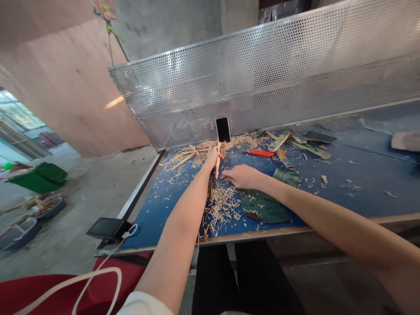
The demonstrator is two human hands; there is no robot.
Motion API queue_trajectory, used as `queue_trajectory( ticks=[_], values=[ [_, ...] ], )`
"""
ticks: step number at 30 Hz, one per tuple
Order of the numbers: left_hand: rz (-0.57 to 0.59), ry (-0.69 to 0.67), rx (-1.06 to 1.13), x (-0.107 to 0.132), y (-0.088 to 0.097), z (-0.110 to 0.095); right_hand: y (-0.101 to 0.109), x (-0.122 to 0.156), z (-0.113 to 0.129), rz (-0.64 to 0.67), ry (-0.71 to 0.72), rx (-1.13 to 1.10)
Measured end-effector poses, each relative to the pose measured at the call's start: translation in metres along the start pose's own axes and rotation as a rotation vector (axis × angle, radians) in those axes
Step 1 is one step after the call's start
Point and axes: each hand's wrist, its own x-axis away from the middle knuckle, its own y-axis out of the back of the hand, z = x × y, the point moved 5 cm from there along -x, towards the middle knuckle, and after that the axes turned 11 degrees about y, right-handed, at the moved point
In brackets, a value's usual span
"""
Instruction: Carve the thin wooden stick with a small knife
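My left hand (214,156) is closed around a pale, narrow piece of carved wood (218,162), which points down toward me. Just right of its lower end, my right hand (244,176) is closed in a pinch. A thin dark tip shows at its fingers, too small to name. Curled wood shavings (223,205) lie heaped below both hands. Under my right forearm a dark green sheet (264,206) lies on the blue tabletop (157,218). Beyond the right hand rests a tool with an orange handle (261,153).
A phone (223,130) leans against the perforated metal panel (262,78) at the back. Wood strips (183,161) lie back left, and colourful printed strips (285,157) back right. A black device (109,228) with a white cable sits at the left front corner.
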Motion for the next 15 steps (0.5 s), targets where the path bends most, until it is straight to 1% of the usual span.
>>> queue_trajectory(
  ticks=[3,6,11,15],
  values=[
    [0.013,-0.05,-0.011,0.0035,0.0008,-0.0038,0.0052,0.001,-0.0045,-0.028,-0.013,0.008],
    [0.012,-0.056,-0.003,0.0058,0.0018,-0.0046,0.0063,0.0004,-0.0076,-0.032,0.0,0.008],
    [-0.082,-0.023,-0.014,0.002,0.0044,-0.0019,0.0003,-0.0027,-0.0105,-0.037,-0.003,0.023],
    [-0.113,-0.037,-0.046,-0.0005,0.0034,-0.0008,-0.0023,-0.0072,-0.0093,-0.034,0.002,0.053]
  ],
)
